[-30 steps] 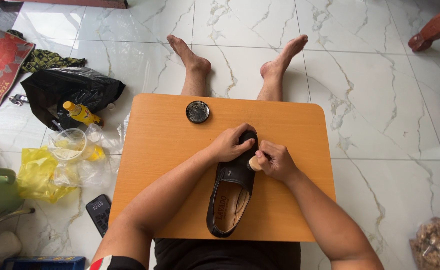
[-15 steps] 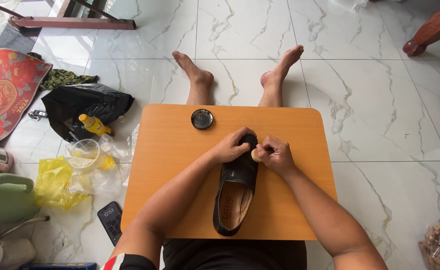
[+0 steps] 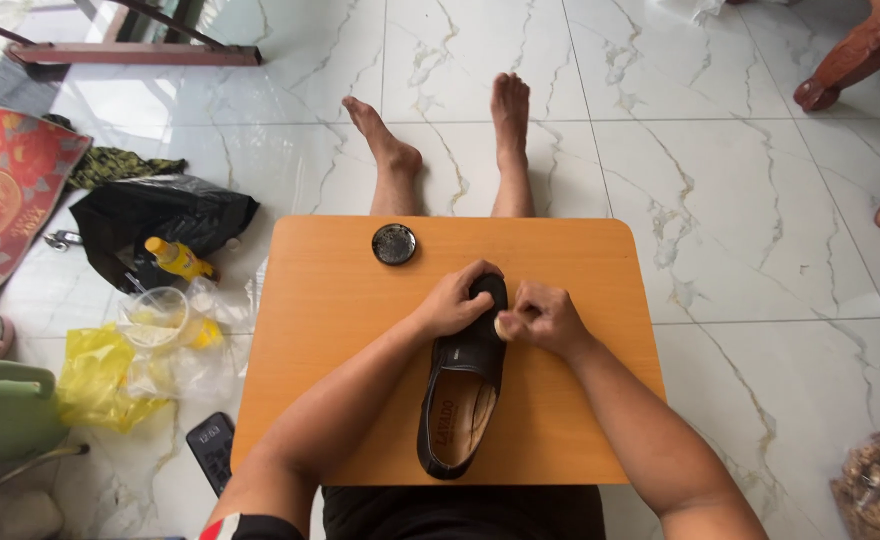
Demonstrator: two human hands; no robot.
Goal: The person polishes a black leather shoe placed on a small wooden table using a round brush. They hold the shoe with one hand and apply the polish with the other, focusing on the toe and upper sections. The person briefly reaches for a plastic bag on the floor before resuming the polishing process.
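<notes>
The marble floor [image 3: 740, 200] surrounds the orange counter [image 3: 340, 300], whose left and right margins lie bare. A black shoe [image 3: 465, 385] lies at counter centre, toe pointing away, heel near the front edge. An open tin [image 3: 394, 244] sits near the back edge. Left hand [image 3: 455, 300] fingers clasp the toe; right hand [image 3: 545, 318] fingers pinch a small brush [image 3: 501, 326] against it

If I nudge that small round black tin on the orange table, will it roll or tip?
The small round black tin lies flat and low, so it would probably slide, not roll or tip. It looks light; the smooth orange table likely offers little grip.
</notes>
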